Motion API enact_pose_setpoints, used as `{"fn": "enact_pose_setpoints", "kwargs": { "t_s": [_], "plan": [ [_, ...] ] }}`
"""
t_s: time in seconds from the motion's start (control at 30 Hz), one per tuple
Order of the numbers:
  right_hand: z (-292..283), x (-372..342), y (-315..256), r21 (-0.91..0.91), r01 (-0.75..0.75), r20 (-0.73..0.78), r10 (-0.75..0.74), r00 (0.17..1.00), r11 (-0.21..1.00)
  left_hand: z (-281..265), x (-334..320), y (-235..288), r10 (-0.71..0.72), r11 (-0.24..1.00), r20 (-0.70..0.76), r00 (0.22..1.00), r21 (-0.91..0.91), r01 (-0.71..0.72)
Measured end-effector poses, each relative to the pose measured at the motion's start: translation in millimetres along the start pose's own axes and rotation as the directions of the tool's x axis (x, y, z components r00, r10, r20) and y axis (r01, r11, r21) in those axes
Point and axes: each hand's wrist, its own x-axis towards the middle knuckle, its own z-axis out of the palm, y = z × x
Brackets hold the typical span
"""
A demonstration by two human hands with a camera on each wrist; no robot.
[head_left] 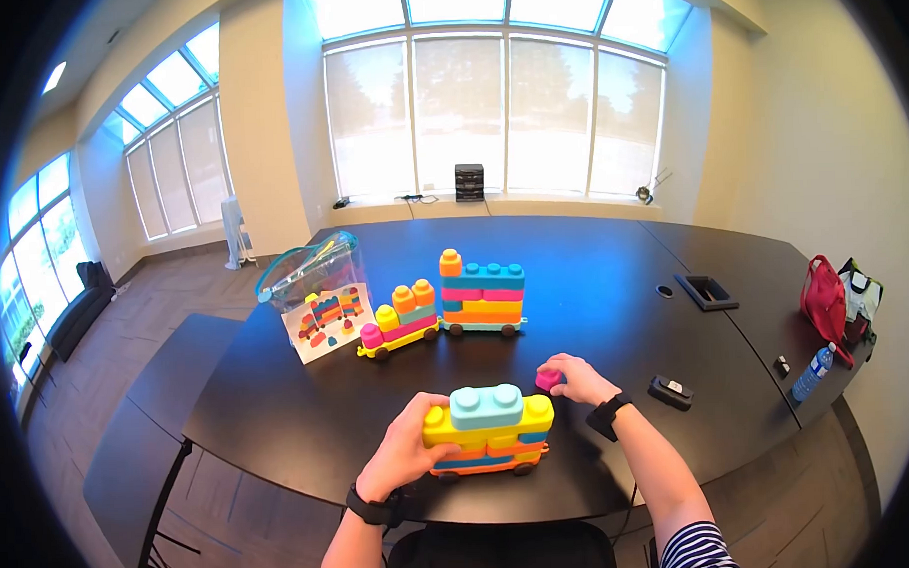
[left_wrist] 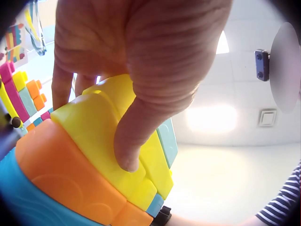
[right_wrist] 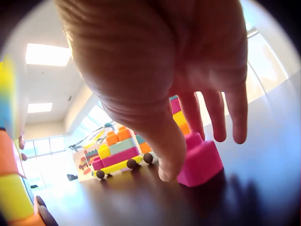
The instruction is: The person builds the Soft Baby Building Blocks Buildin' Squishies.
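My left hand [head_left: 404, 450] grips the near toy train wagon [head_left: 480, 445], a stack of yellow, orange and blue building blocks on dark wheels. In the left wrist view, its thumb [left_wrist: 129, 141] presses a yellow block [left_wrist: 84, 120] while the other fingers reach round behind. A light teal block [head_left: 487, 407] tops the wagon. To the right, my right hand [head_left: 582, 382] pinches a small pink block [right_wrist: 202, 162] low at the tabletop, thumb on one side and a finger on the other. The remaining fingers of that hand hang down beyond it.
Farther back stand a small block engine [head_left: 401, 331] and a tall block wagon [head_left: 483, 301]. A clear bag [head_left: 319, 269] with a picture card [head_left: 326, 322] is at the left. Rightward lie a black case [head_left: 671, 393], a water bottle [head_left: 814, 374] and a red bag [head_left: 826, 306].
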Motion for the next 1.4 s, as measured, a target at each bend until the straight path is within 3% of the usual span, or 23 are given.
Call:
{"fn": "enact_pose_setpoints", "kwargs": {
  "t_s": [0.3, 0.4, 0.5, 0.6, 0.7, 0.83, 1.13, 1.4],
  "plan": [
    [15, -1, -6, -0.079, -0.053, -0.197, 0.037, 0.980, 0.995, 1, -1, -2, -0.010, 1.000, 0.008, 1.000, -0.022, 0.011],
    [-21, -8, -48, 0.380, -0.044, -0.334, 0.182, 0.925, 0.924, 1, 0, -3, 0.001, 1.000, -0.021, 1.000, -0.015, -0.001],
    [-58, -27, -74, 0.682, 0.151, -0.279, 0.064, 0.958, 0.715, 0, -1, 0, -0.009, 1.000, -0.012, 1.000, -0.020, 0.009],
    [-82, -56, -125, 0.574, 0.265, -0.231, -0.158, 0.960, 0.775, 0, 0, 4, -0.027, 0.999, 0.007, 1.000, -0.025, 0.027],
    [-76, -65, -142, 0.492, 0.295, -0.198, -0.225, 0.954, 0.819, 1, -1, 4, -0.020, 0.999, 0.004, 1.000, -0.036, 0.020],
    [-73, -63, -137, 0.420, 0.260, -0.137, -0.223, 0.965, 0.869, 1, -1, 3, -0.013, 1.000, -0.005, 1.000, -0.023, 0.013],
    [-67, -70, -136, 0.347, 0.259, -0.156, -0.217, 0.964, 0.901, 2, -1, 2, -0.012, 1.000, -0.012, 1.000, -0.024, 0.012],
    [-53, -71, -131, 0.429, 0.317, -0.223, -0.241, 0.945, 0.846, 3, 0, 3, -0.027, 1.000, -0.005, 1.000, -0.010, 0.027]
  ]
}}
